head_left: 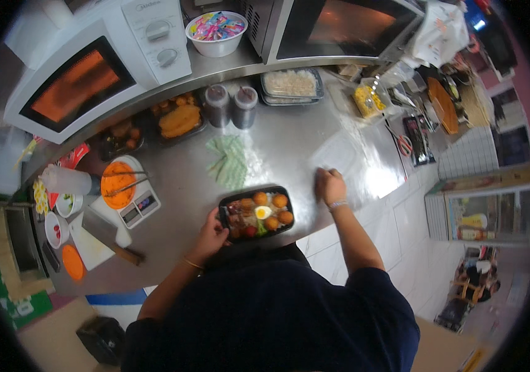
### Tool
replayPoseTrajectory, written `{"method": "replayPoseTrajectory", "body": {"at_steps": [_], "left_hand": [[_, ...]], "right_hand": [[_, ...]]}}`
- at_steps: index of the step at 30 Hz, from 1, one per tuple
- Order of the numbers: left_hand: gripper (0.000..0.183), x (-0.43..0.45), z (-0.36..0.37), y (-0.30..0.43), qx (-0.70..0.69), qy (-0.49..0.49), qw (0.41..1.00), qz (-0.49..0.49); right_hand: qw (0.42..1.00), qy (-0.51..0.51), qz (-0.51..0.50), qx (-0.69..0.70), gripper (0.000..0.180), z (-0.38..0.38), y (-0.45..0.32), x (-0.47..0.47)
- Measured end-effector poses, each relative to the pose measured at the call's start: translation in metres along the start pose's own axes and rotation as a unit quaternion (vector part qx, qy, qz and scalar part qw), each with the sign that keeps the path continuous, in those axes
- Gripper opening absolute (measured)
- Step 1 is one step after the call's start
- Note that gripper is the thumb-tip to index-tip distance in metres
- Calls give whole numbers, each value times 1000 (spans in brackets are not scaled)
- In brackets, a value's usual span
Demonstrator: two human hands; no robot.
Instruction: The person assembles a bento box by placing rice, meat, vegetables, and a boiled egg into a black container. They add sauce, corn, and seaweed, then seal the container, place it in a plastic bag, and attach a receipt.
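Observation:
A black plastic meal box (222,211) sits near the counter's front edge, filled with rice, a halved boiled egg (262,212), several round fried balls (272,223), meat pieces, broccoli and a small tomato. My left hand (213,231) grips the box's left rim, thumb on its side. To the right, my right hand (332,187) is over the steel counter with curled, slightly blurred fingers. Its fingertips reach the near edge of a clear plastic sheet or lid (337,151); whether they pinch it is unclear. A crumpled green cloth (228,160) lies beyond the box.
Two sauce bottles (245,107) and stacked rice boxes (291,84) stand at the back, below two lit microwaves (79,83). On the left are a kitchen scale (140,208), an orange dish with chopsticks (118,185), a cleaver (100,225) and white bowls (56,229). Scissors (404,145) lie right.

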State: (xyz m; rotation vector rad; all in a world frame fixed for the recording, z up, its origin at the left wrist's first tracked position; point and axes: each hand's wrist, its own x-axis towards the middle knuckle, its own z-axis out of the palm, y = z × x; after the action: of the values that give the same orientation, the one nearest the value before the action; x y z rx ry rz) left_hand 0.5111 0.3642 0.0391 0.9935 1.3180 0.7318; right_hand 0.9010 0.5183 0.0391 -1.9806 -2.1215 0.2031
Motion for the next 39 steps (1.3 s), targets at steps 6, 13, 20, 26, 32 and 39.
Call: {"method": "replayPoseTrajectory", "body": {"at_steps": [6, 13, 20, 26, 32, 39], "left_hand": [[72, 48, 99, 57, -19, 1, 997, -71], [89, 173, 89, 121, 214, 323, 913, 131], [83, 300, 92, 165, 116, 666, 721, 150], [69, 239, 131, 189, -157, 435, 825, 325], [76, 128, 157, 211, 63, 128, 891, 431], [54, 84, 40, 158, 307, 174, 879, 321]], "right_hand": [[997, -9, -71, -18, 31, -21, 134, 15], [987, 1, -84, 134, 44, -67, 148, 35], [922, 28, -75, 379, 38, -80, 99, 54], [672, -217, 101, 701, 29, -53, 19, 37], [67, -314, 71, 945, 89, -59, -65, 45], [665, 89, 63, 739, 63, -170, -46, 10]]}}
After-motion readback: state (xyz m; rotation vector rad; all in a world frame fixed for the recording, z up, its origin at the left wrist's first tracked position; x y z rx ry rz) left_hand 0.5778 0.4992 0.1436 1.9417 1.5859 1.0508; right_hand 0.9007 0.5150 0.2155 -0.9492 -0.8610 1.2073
